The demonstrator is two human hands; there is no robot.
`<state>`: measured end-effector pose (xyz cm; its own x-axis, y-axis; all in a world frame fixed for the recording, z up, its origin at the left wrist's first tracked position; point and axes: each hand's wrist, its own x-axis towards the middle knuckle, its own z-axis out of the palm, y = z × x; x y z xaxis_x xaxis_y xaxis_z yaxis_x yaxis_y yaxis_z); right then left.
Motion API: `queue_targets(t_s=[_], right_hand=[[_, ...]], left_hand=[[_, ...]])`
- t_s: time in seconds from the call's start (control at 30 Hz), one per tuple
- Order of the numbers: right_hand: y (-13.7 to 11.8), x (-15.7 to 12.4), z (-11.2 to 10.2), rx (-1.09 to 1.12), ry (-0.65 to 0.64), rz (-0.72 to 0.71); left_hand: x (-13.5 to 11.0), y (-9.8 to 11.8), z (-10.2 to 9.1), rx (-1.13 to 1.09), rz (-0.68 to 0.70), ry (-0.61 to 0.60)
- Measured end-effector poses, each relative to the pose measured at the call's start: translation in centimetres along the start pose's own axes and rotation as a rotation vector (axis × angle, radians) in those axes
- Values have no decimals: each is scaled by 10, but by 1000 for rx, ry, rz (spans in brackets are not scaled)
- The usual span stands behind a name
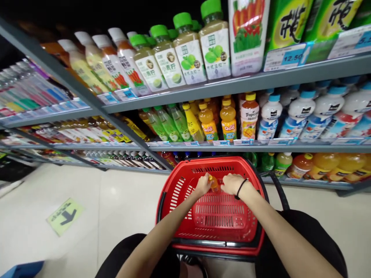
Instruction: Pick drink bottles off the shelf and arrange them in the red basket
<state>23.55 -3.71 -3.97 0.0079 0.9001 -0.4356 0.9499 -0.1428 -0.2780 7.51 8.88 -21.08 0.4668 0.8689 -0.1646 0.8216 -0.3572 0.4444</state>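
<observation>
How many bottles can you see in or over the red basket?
1. The orange bottle is at the fingertips of the left hand, with the right hand beside it, toward the shelf side of the red basket. The hands might hide others.

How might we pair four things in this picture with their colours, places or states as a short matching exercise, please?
Column one
1. Left hand
2. Right hand
3. Shopping basket
4. Arrow sign

Column two
A. Red, with slotted walls
B. Lying flat on the floor
C. Holding a small orange bottle
D. Has a black band at its wrist

Right pairs: 1-C, 2-D, 3-A, 4-B
</observation>
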Motion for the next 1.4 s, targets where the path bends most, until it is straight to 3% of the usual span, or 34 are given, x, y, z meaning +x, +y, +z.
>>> queue_targets(t_s=[0.1, 0.23, 0.5, 0.73, 0.87, 0.97, 1.03, 1.27, 1.33, 1.4], right_hand=[[4, 3, -10, -3, -23, 6], [11, 3, -22, 17, -13, 2], [8, 3, -27, 63, -33, -19], [0, 1, -12, -27, -15, -98], [-9, -4, -8, -96, -16, -108], [-15, -13, -3, -129, -19, -112], [-17, -20, 2, -143, -23, -116], [-23, -30, 17, -168, -66, -128], [-27, -27, 19, -178, -81, -118], [-32, -25, 21, -189, -98, -110]], left_hand=[[14, -9, 19, 126, -34, -53], [23, -17, 26, 218, -49, -79], [29, -19, 19, 165, 19, -51], [17, 2, 17, 249, -14, -16], [3, 12, 3, 238, 8, 42], [-8, 15, -29, 162, 69, 154], [-13, 12, -65, 88, 108, 281], [-8, -13, -234, -161, 27, 926], [2, -19, -271, -206, -6, 1010], [15, -24, -297, -241, -10, 999]])
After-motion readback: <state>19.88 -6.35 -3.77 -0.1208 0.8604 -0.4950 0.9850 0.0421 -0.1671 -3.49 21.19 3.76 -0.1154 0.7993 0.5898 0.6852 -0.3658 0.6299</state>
